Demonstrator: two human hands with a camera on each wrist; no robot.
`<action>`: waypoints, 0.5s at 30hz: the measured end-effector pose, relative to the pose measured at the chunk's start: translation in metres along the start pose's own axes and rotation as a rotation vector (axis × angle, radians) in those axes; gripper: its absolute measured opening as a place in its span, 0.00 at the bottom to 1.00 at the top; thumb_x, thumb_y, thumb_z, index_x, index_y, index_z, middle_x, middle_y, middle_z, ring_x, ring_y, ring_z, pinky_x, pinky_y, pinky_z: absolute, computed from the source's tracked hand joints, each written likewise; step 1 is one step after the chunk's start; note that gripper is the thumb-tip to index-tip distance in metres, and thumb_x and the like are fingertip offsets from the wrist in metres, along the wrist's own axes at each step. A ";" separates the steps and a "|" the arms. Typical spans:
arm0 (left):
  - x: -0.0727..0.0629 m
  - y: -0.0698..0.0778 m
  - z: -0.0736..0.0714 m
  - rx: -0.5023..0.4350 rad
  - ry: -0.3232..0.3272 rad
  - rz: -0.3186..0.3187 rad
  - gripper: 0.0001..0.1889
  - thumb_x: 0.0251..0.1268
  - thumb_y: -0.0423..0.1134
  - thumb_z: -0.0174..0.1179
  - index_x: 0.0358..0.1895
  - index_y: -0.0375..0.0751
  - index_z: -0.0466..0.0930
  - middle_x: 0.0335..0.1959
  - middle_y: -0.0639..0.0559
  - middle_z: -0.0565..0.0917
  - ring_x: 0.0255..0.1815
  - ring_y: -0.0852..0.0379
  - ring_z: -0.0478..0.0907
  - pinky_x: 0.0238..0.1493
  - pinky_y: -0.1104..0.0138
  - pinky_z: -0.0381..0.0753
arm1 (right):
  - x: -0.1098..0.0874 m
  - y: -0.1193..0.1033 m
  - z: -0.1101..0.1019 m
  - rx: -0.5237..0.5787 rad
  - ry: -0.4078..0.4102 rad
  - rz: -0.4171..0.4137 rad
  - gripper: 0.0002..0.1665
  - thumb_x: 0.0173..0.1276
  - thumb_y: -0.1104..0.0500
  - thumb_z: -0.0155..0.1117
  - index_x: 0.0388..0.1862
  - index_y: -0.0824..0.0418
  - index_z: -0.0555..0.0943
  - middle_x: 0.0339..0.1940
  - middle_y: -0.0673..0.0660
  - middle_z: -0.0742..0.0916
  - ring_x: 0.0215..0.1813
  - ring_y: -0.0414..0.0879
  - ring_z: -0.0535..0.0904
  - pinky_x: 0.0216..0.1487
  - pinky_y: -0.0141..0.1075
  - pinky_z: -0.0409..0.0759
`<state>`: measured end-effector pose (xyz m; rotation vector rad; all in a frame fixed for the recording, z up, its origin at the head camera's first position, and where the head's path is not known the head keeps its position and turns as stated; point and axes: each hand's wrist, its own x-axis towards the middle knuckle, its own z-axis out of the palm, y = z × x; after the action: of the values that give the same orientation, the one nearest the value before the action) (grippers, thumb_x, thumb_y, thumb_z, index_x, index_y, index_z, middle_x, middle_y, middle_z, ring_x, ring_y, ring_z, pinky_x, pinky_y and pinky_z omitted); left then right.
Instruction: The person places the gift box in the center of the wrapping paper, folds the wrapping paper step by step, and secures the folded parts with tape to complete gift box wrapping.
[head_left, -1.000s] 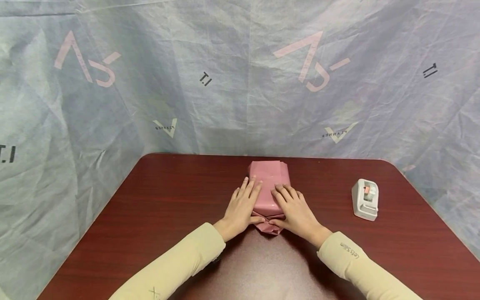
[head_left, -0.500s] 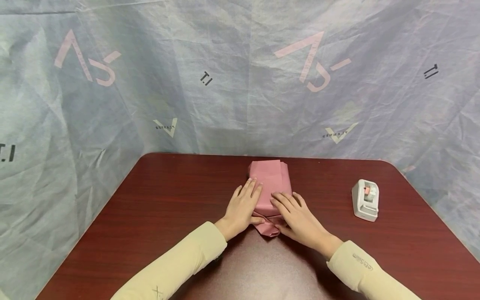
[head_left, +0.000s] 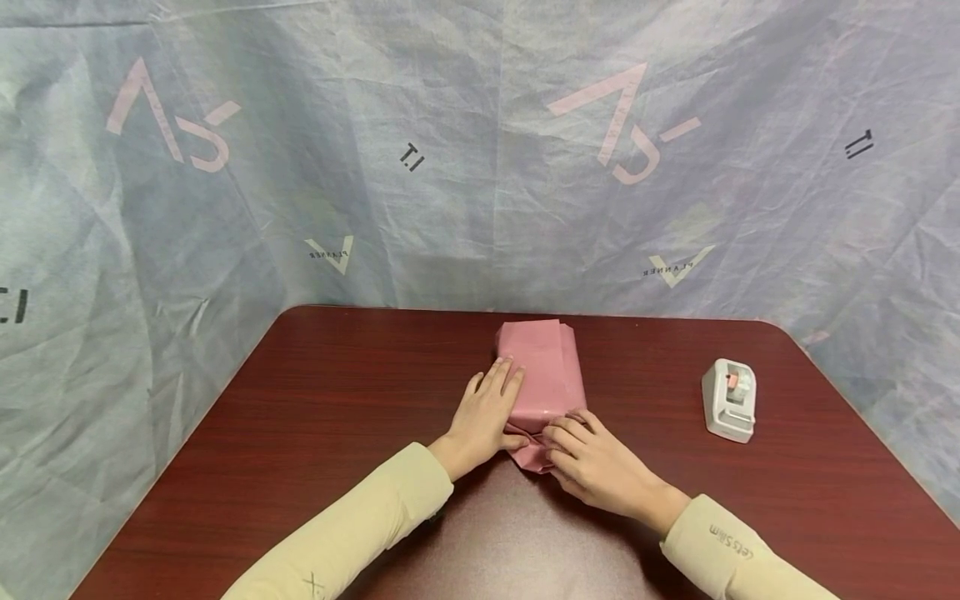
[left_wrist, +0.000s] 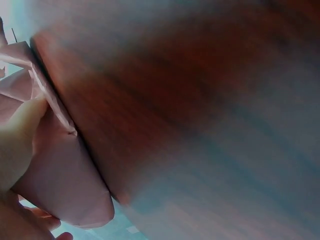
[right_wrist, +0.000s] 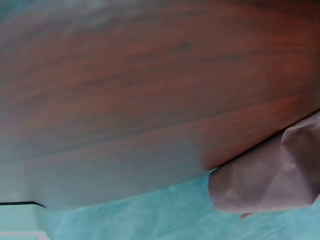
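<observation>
A box-shaped package wrapped in pink paper lies on the table, its near end a loose folded flap. Across the package's left side rests my left hand, fingers straight on top and thumb on the folded end. In the left wrist view that thumb presses into the creased paper. My right hand is at the near right corner, its bent fingers pinching the paper at the flap; its thumb is mostly hidden. The right wrist view shows only the package's side, not the right hand's grip.
A white tape dispenser stands on the right part of the dark red-brown table. Behind the table's far edge hangs a grey printed cloth, which also runs along the left and right sides.
My right hand has slid from the package's top toward its near end, and its fingers have bent onto the flap. The left hand has stayed almost in place.
</observation>
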<state>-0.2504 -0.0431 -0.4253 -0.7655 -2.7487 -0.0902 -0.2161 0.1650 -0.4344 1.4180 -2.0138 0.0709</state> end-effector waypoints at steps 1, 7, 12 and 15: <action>0.000 0.000 0.000 -0.001 -0.002 0.000 0.56 0.37 0.65 0.66 0.69 0.39 0.52 0.70 0.40 0.56 0.72 0.47 0.52 0.65 0.53 0.59 | 0.000 -0.001 0.001 -0.018 0.004 -0.016 0.09 0.58 0.58 0.53 0.32 0.60 0.79 0.42 0.56 0.81 0.48 0.51 0.75 0.54 0.49 0.68; 0.000 0.001 0.000 0.016 -0.005 -0.005 0.56 0.38 0.66 0.66 0.70 0.40 0.51 0.71 0.41 0.55 0.72 0.48 0.52 0.66 0.53 0.58 | 0.003 -0.007 0.006 -0.109 0.011 -0.017 0.16 0.66 0.59 0.41 0.27 0.59 0.77 0.32 0.52 0.80 0.41 0.49 0.75 0.52 0.46 0.70; 0.000 0.000 0.001 0.034 -0.006 -0.008 0.56 0.38 0.66 0.66 0.70 0.41 0.52 0.71 0.42 0.56 0.72 0.48 0.52 0.65 0.53 0.59 | 0.005 -0.011 0.010 -0.134 -0.001 0.030 0.13 0.63 0.58 0.44 0.21 0.58 0.72 0.24 0.50 0.77 0.36 0.48 0.73 0.52 0.45 0.70; 0.000 0.000 0.000 0.030 -0.011 -0.007 0.56 0.38 0.66 0.65 0.70 0.41 0.51 0.71 0.41 0.56 0.72 0.48 0.52 0.65 0.53 0.58 | 0.005 -0.014 0.012 -0.146 -0.008 0.042 0.12 0.60 0.57 0.48 0.18 0.58 0.71 0.21 0.50 0.76 0.34 0.48 0.73 0.51 0.45 0.71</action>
<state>-0.2504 -0.0433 -0.4257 -0.7500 -2.7567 -0.0464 -0.2109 0.1509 -0.4453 1.2870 -2.0118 -0.0624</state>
